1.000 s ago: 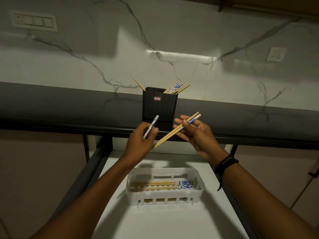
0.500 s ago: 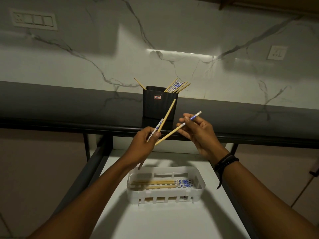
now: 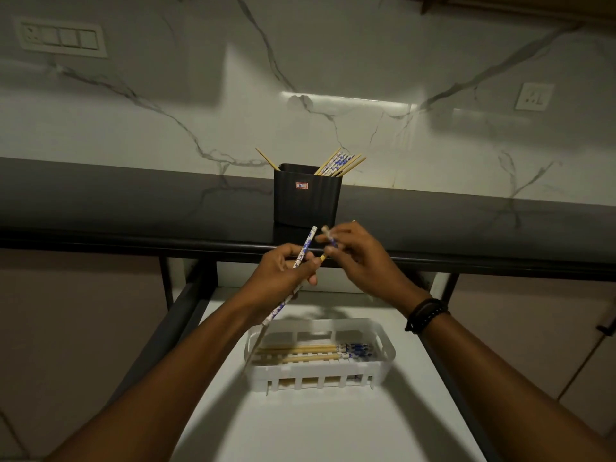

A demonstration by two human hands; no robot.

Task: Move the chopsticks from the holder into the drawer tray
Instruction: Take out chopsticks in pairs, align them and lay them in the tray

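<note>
nearest you, low in the centre of the frame, the tray [image 3: 320, 375] sat on the white drawer floor [image 3: 300, 428], and a few chopsticks [image 3: 313, 353] already lay flat in it, side by side, patterned ends to the right. that much of the job looked done. just above the tray, mid-frame, your left hand [image 3: 283, 271] was closed round one chopstick [image 3: 293, 271], held slanted, its patterned top up by your fingers and its other end pointing down toward the tray's left rim without touching it. your right hand [image 3: 360, 258], just beside the left, pinched a second chopstick [image 3: 330, 241]; it was blurred, so i couldn't tell how it lay. neither of these two was in the tray yet. farther back, on the dark counter [image 3: 133, 201] above centre, the holder [image 3: 306, 198] stood upright with a bunch of chopsticks [image 3: 340, 163] leaning out of its right corner and one lone stick [image 3: 266, 159] at its left. i'd judge you were partway through, with several trips left.
</note>
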